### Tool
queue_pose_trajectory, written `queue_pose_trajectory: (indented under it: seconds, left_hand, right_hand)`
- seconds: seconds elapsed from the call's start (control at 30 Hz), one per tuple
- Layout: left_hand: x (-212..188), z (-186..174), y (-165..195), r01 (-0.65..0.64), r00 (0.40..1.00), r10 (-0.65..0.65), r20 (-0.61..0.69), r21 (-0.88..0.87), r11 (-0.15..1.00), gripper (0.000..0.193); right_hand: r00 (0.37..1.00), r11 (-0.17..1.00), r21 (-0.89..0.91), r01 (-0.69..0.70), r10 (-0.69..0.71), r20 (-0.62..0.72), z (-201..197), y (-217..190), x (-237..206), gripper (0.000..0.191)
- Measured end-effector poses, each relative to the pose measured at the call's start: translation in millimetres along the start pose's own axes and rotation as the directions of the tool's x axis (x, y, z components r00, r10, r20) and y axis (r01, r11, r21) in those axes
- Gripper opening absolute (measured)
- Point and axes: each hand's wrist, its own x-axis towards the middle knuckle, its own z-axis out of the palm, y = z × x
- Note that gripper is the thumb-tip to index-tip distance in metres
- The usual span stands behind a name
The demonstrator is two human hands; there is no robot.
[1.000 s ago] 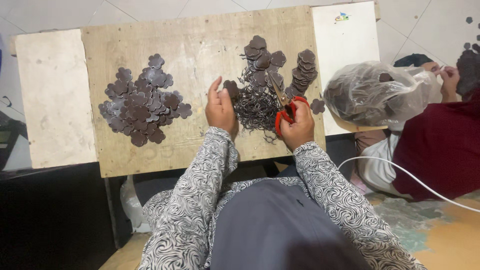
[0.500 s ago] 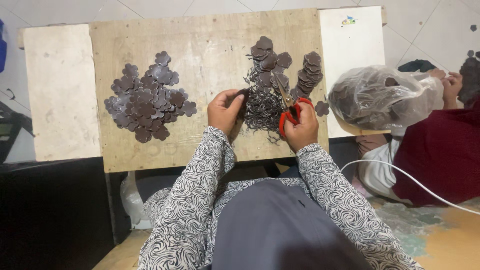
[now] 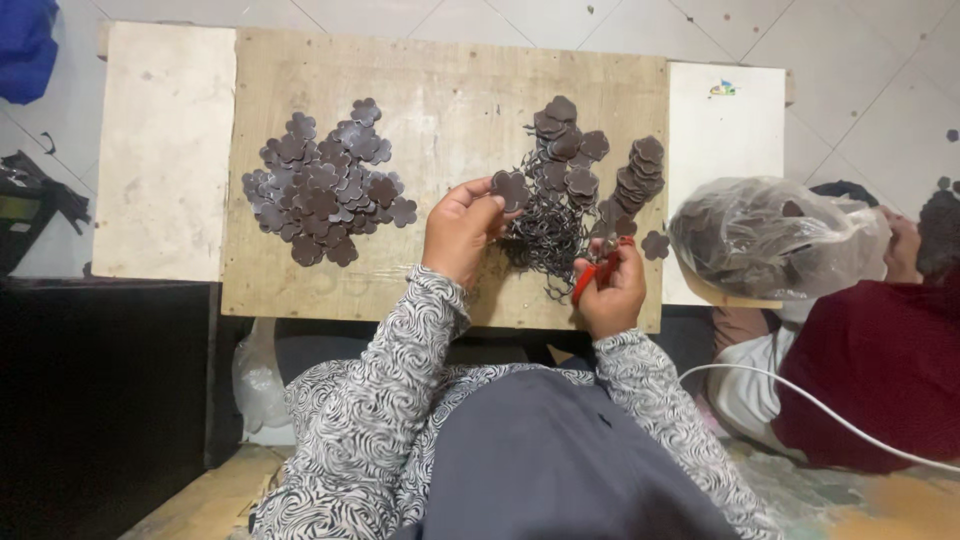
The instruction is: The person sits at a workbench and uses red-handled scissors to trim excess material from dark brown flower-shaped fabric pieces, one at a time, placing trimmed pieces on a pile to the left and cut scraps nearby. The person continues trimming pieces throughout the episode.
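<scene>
Flower-shaped brown piece, pinched in fingertips of left hand, held up over the board's near-centre, face toward the worker, presumably for checking. Right hand closed round red-handled scissors near the board's front edge, blades hidden. Betw. the hands: tangle of dark trimmings. Toward right edge, stacked pieces; toward left edge, loose heap, kept well apart. Plywood board carries all. Off the right edge, a co-worker's clear bag.
</scene>
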Motion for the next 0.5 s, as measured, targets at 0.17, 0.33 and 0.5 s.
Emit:
queue_pose_trajectory:
  seconds: [0.17, 0.33, 0.5]
  left_hand:
    - [-23, 21, 20, 0.021, 0.996, -0.023, 0.091, 0.027, 0.999, 0.033]
    - [-42, 44, 41, 0.045, 0.994, -0.046, 0.104, 0.007, 0.999, 0.025]
    - [-58, 54, 53, 0.024, 0.986, -0.028, 0.163, 0.024, 0.999, 0.023]
  right_hand:
    - [0.915, 0.848, 0.357, -0.392, 0.317, 0.251, -16, -43, 1, 0.043]
    - [0.839, 0.704, 0.520, -0.483, 0.200, 0.506, -25, -91, 0, 0.070]
    - [0.755, 0.750, 0.402, -0.526, 0.193, 0.627, -29, -117, -12, 0.072]
